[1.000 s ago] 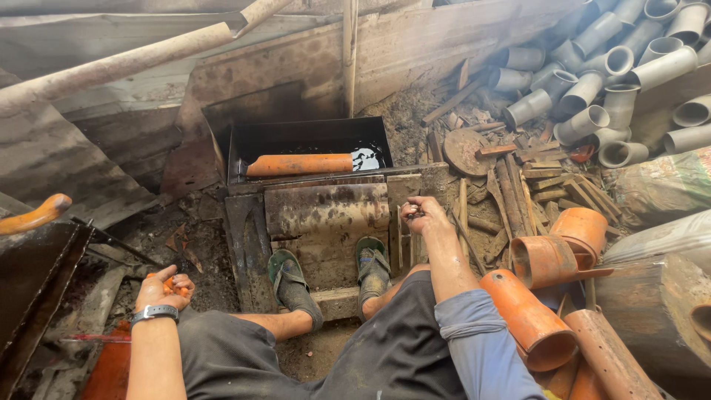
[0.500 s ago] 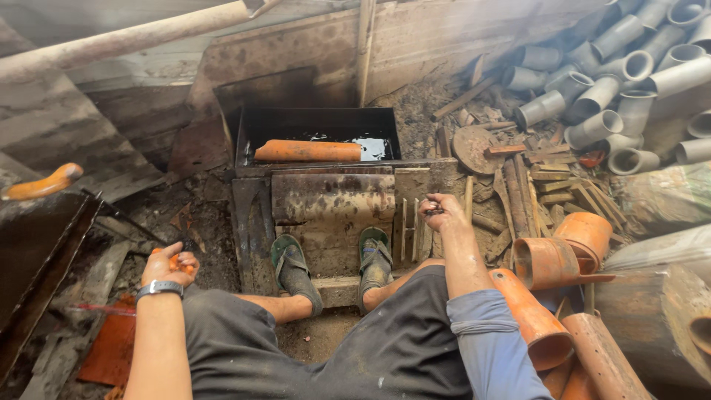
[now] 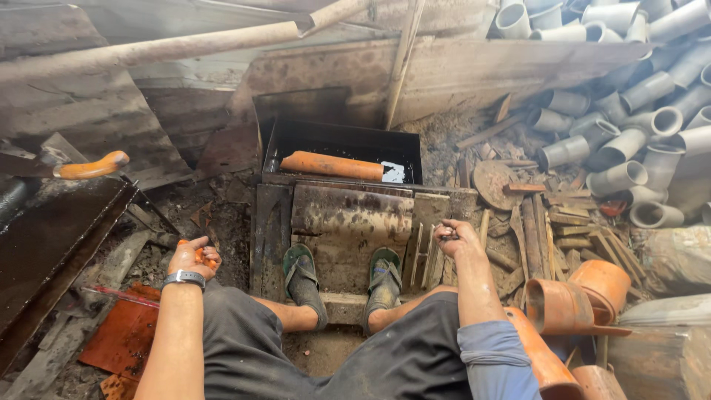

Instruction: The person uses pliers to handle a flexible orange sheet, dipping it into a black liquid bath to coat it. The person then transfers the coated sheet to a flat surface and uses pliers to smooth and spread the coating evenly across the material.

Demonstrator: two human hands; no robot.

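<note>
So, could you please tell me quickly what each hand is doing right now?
Left hand: fingers curled around a small orange piece.
Right hand: closed on something small and dark; what it is cannot be told.

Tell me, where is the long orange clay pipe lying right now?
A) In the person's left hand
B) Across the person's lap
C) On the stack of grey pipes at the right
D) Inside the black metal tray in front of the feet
D: the orange clay pipe lies on its side inside the black metal tray, beyond the person's sandalled feet, with neither hand touching it.
</note>
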